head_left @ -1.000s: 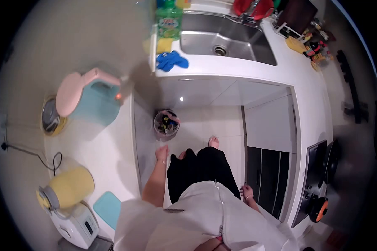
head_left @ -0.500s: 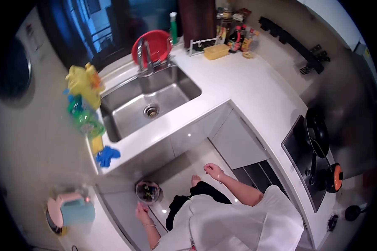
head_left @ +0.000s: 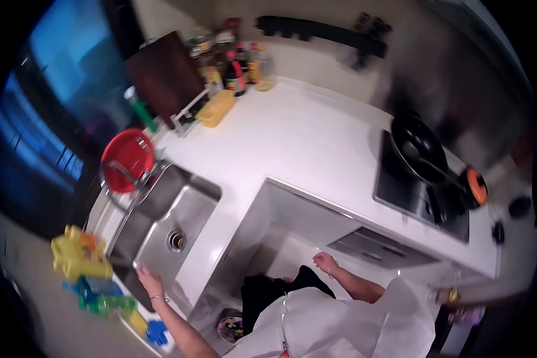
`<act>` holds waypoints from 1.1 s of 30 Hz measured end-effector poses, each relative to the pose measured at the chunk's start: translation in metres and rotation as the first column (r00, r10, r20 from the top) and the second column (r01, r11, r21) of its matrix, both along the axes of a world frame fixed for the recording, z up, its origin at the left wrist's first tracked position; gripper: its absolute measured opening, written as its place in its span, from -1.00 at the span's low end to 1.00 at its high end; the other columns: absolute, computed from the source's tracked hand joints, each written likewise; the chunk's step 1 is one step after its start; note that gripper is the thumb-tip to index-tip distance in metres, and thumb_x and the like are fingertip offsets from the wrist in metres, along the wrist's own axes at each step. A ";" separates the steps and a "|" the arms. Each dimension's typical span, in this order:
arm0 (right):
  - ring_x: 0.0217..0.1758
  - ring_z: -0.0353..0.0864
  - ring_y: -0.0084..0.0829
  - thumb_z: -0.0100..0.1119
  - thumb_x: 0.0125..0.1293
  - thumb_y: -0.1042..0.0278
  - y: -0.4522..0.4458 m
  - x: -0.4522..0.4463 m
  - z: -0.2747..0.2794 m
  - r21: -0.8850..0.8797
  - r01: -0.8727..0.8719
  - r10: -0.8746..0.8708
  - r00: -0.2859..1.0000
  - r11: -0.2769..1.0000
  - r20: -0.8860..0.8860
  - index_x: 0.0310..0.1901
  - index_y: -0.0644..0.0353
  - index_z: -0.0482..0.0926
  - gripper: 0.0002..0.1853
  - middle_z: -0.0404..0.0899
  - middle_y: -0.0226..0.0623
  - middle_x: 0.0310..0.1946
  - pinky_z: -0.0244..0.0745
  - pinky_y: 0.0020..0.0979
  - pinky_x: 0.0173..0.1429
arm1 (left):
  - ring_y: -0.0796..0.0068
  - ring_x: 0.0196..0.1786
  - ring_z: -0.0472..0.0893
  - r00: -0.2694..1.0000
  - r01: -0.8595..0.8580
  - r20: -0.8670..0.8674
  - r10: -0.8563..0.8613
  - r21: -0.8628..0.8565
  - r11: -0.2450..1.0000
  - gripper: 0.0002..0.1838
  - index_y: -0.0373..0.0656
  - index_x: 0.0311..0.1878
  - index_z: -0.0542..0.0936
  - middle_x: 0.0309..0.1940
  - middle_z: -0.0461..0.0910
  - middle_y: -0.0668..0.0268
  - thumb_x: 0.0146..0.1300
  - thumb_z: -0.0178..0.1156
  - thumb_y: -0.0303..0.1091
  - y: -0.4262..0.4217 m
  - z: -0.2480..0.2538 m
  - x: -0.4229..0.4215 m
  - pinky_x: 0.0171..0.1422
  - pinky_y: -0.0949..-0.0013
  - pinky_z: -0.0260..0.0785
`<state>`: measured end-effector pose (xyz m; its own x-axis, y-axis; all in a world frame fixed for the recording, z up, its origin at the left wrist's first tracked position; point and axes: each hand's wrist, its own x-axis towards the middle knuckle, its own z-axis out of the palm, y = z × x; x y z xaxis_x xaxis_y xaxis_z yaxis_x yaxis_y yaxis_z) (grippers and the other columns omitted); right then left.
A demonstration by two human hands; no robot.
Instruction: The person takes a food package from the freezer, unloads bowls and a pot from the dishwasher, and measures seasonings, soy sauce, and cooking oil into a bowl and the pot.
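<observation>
My left hand [head_left: 149, 279] is stretched out over the near-left end of the steel sink [head_left: 188, 224]. Its fingers are extended and nothing shows in them. Close by stand a yellow jug-shaped bottle [head_left: 77, 253] and green bottles [head_left: 104, 295], with a yellow sponge [head_left: 138, 322] and a blue cloth-like thing [head_left: 156, 332] at the counter's end. My right hand [head_left: 324, 262] hangs in front of my body below the counter, its fingers loosely curled, with nothing visible in it. Whether my left fingertips touch the sink is unclear.
A red basin [head_left: 128, 161] leans behind the faucet. A cutting board [head_left: 164, 74], a yellow container [head_left: 216, 108] and sauce bottles [head_left: 235, 74] line the back counter. A black wok [head_left: 417, 146] sits on the stove [head_left: 394, 185]. A bin [head_left: 230, 327] stands on the floor.
My view has turned to the right. My left hand has risen from beside the bin on the floor to over the sink. The right hand stays low, loosely curled.
</observation>
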<state>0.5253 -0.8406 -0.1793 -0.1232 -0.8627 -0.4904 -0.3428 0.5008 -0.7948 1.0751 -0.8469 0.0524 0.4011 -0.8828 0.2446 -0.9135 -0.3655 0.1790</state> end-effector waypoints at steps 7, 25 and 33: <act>-0.47 0.51 -0.52 0.05 0.16 0.40 0.051 0.030 0.007 -0.025 0.436 -0.436 0.899 0.900 -0.027 -0.26 0.30 0.48 -0.83 0.53 -0.30 -0.45 0.45 -0.51 -0.36 | 0.21 0.01 0.45 0.972 -0.007 -0.236 -0.008 -0.064 0.998 -0.62 -0.23 0.03 0.41 -0.03 0.43 0.06 0.11 0.12 -0.40 -0.084 -0.041 0.044 0.06 0.26 0.28; -0.44 0.55 -0.40 0.09 0.11 0.14 0.181 -0.114 -0.058 0.305 0.871 -0.918 0.328 0.385 0.221 -0.32 0.21 0.51 -0.73 0.57 -0.23 -0.46 0.43 -0.42 -0.35 | 0.25 0.01 0.48 0.643 0.470 -0.460 -0.612 -0.395 0.790 -0.56 -0.31 0.11 0.31 0.04 0.39 0.07 0.14 -0.29 -0.73 -0.141 -0.023 -0.175 0.09 0.34 0.33; -0.18 0.53 -0.41 -0.04 0.20 0.27 0.167 -0.274 -0.045 0.356 0.908 -0.919 0.073 0.223 0.388 -0.08 0.02 0.37 -0.76 0.54 -0.36 -0.25 0.44 -0.31 -0.18 | 0.31 -0.04 0.52 0.599 0.518 -0.469 -0.649 -0.391 0.761 -0.62 -0.33 0.12 0.25 0.10 0.31 0.11 0.20 -0.15 -0.66 -0.051 -0.013 -0.317 0.00 0.42 0.39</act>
